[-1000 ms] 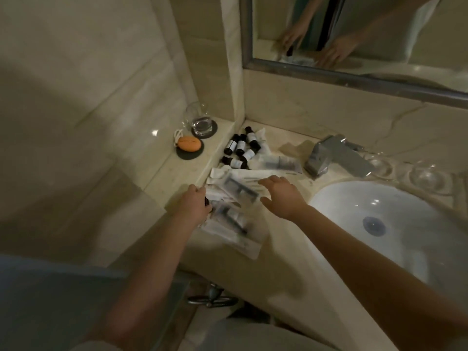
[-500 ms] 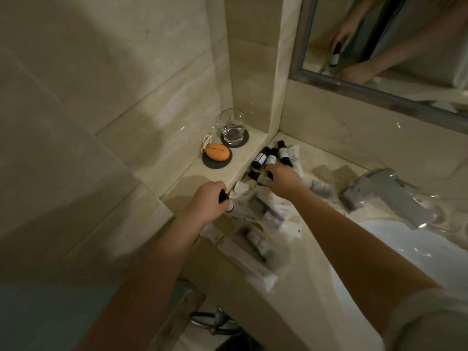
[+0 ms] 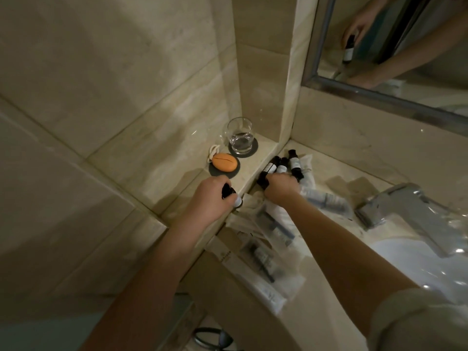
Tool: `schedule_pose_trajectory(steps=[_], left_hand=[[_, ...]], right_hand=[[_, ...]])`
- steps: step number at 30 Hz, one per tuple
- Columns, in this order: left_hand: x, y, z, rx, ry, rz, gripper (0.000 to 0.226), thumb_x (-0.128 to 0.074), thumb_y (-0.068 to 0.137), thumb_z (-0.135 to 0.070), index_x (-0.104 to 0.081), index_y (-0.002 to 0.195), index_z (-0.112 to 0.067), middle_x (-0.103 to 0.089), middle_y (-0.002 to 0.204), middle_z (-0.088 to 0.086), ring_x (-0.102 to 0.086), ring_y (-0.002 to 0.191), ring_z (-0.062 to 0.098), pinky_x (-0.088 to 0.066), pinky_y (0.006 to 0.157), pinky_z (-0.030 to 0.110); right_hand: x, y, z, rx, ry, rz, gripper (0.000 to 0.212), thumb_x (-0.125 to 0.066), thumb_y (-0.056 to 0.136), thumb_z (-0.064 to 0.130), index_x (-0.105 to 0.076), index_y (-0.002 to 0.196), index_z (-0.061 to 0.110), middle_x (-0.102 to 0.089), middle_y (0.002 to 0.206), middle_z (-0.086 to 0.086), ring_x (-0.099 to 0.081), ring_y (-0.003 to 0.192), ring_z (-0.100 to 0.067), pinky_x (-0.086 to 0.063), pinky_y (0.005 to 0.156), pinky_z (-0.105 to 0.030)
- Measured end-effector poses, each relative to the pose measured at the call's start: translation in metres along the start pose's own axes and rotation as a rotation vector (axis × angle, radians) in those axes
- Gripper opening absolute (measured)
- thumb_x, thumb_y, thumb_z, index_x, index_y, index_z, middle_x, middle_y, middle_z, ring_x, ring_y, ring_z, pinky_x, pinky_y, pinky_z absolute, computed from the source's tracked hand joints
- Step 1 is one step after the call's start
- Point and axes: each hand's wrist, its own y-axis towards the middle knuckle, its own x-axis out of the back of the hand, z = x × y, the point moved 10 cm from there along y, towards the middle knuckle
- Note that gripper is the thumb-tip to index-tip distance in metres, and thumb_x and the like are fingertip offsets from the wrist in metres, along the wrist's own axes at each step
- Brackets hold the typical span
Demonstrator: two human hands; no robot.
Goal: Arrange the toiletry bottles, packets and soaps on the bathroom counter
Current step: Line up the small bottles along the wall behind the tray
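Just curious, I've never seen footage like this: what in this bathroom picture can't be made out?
Head view, dim:
- Labels on the dark bottles: too small to read.
- The bottle in the left hand: fingers cover most of it.
- Whether the right hand holds anything: its back hides the fingers.
- Print on the packets: blurred.
- The sink: cut off by the right edge.

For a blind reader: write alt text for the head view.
A person's left hand grips a small dark bottle while the right hand grips a second bottle beside more bottles on a counter strewn with packets. An orange soap and a glass sit on the side ledge.
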Motion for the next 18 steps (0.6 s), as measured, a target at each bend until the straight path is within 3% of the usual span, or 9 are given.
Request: schedule_pose_trajectory(steps=[2,5,9,13,16,18], left_hand=[[-0.001,-0.002,-0.006,-0.012,0.0,0.001,0.022,-0.063,0.084,-0.021,-0.061,0.1,-0.006,-0.061,0.098,0.01,-0.056,0.087,0.023,-0.044,0.071,0.033],[-0.005,-0.007,-0.019,-0.039,-0.014,0.019,0.023,-0.063,0.085,-0.021,-0.06,0.102,-0.005,-0.062,0.1,0.011,-0.058,0.091,0.023,-0.047,0.076,0.034],[-0.019,-0.013,-0.051,-0.097,-0.031,0.061,0.021,-0.061,0.088,-0.022,-0.06,0.098,-0.003,-0.062,0.096,0.013,-0.058,0.086,0.025,-0.047,0.072,0.034],[-0.04,-0.022,-0.097,-0.181,-0.046,0.1,0.023,-0.061,0.087,-0.023,-0.06,0.096,-0.001,-0.063,0.095,0.014,-0.059,0.086,0.027,-0.047,0.074,0.037],[-0.059,-0.034,-0.134,-0.244,-0.067,0.135,0.025,-0.061,0.087,-0.023,-0.06,0.098,-0.001,-0.063,0.094,0.015,-0.059,0.085,0.027,-0.045,0.072,0.034],[-0.076,-0.045,-0.164,-0.299,-0.08,0.172,0.026,-0.061,0.088,-0.025,-0.059,0.097,-0.001,-0.062,0.092,0.014,-0.058,0.082,0.026,-0.045,0.07,0.035]], right_hand=[[0.012,-0.007,-0.004,0.036,0.184,-0.078,0.038,-0.048,0.084,0.023,-0.056,0.119,0.011,-0.054,0.114,-0.016,-0.057,0.097,-0.032,-0.046,0.078,-0.037],[0.033,-0.032,-0.017,0.056,0.466,-0.155,0.026,-0.057,0.081,0.019,-0.064,0.103,0.008,-0.061,0.095,-0.012,-0.058,0.089,-0.03,-0.044,0.067,-0.033],[0.058,-0.087,-0.052,0.006,0.738,-0.229,0.037,-0.068,0.08,0.019,-0.06,0.115,0.011,-0.062,0.088,-0.004,-0.059,0.078,-0.023,-0.046,0.066,-0.033],[0.064,-0.148,-0.1,-0.077,0.966,-0.271,0.026,-0.069,0.081,0.015,-0.06,0.105,0.015,-0.061,0.084,-0.007,-0.061,0.067,-0.022,-0.049,0.061,-0.034],[0.064,-0.194,-0.14,-0.158,1.02,-0.333,0.03,-0.068,0.082,0.012,-0.06,0.11,0.015,-0.059,0.087,-0.003,-0.06,0.066,-0.018,-0.053,0.064,-0.031],[0.061,-0.227,-0.168,-0.198,1.072,-0.378,0.029,-0.068,0.081,0.009,-0.061,0.108,0.018,-0.06,0.09,-0.004,-0.059,0.067,-0.019,-0.055,0.066,-0.036]])
